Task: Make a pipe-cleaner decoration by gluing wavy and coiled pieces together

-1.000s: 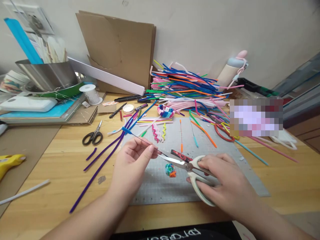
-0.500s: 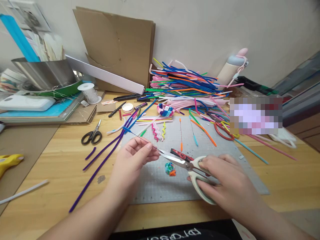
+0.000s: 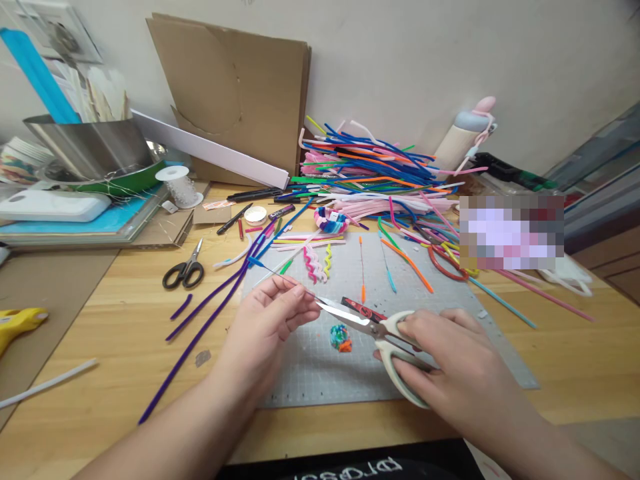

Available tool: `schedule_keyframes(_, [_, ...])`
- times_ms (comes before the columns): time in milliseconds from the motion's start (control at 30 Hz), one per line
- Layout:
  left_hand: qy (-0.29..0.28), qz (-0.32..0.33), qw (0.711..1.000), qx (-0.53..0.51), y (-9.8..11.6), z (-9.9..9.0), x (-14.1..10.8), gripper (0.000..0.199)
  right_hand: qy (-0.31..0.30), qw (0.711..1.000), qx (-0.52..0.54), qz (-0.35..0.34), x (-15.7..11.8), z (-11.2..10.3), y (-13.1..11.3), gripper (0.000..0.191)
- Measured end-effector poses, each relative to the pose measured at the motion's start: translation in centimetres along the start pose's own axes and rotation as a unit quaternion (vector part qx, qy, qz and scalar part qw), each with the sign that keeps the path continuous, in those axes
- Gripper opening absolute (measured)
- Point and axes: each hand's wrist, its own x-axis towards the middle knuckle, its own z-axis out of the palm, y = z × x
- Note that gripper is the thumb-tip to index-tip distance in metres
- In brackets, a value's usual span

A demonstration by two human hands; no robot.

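Between the thumb and fingers of my left hand (image 3: pixel 277 310) is a blue pipe cleaner (image 3: pixel 256 261), its fuzzy tip sticking out to the upper left and a stretch of thin bare stem running into my grip. My right hand (image 3: pixel 450 360) holds white-handled scissors (image 3: pixel 345 312) by the loops. Their blades point left and nearly meet, the tips touching or just beside my left fingertips. Below the blades, a small heap of coloured fuzz clippings (image 3: pixel 340 337) lies on the grey cutting mat (image 3: pixel 320 383). A red and black item (image 3: pixel 361 309) lies partly behind the scissors.
A large pile of pipe cleaners (image 3: pixel 375 173) fills the back. Black scissors (image 3: pixel 185 270) and purple pipe cleaners (image 3: pixel 193 347) lie left. Orange (image 3: pixel 363 270) and light blue (image 3: pixel 389 267) partly stripped pieces lie on the mat. A bottle (image 3: pixel 457 140) stands back right.
Both hands stay almost in place. The scissor blades and the blue pipe cleaner have shifted only very slightly.
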Motion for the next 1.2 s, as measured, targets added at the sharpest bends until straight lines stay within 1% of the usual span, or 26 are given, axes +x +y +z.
schedule_keyframes(100, [0.007, -0.001, 1.0, -0.006, 0.12, 0.15, -0.1, 0.017, -0.005, 1.0, -0.008, 0.0, 0.06, -0.11, -0.11, 0.013])
schedule_keyframes(233, [0.012, 0.0, 1.0, -0.009, 0.17, 0.28, -0.17, 0.018, 0.0, 1.0, -0.002, -0.003, 0.01, -0.18, -0.06, 0.014])
schedule_keyframes(433, [0.0, 0.001, 1.0, -0.013, 0.11, 0.15, -0.19, 0.015, -0.019, 1.0, 0.008, 0.001, -0.04, 0.01, 0.08, 0.014])
schedule_keyframes(667, [-0.003, 0.0, 1.0, -0.011, 0.13, 0.11, -0.13, 0.015, -0.002, 1.0, 0.008, -0.009, -0.13, -0.08, 0.01, 0.017])
schedule_keyframes(1033, [-0.003, -0.004, 1.0, -0.004, 0.1, 0.16, -0.13, 0.017, -0.003, 1.0, 0.007, -0.01, -0.03, -0.24, -0.13, 0.02])
schedule_keyframes(1200, [-0.004, -0.001, 1.0, -0.001, 0.17, 0.2, -0.13, 0.02, -0.003, 1.0, 0.017, -0.016, 0.03, -0.25, -0.19, 0.018])
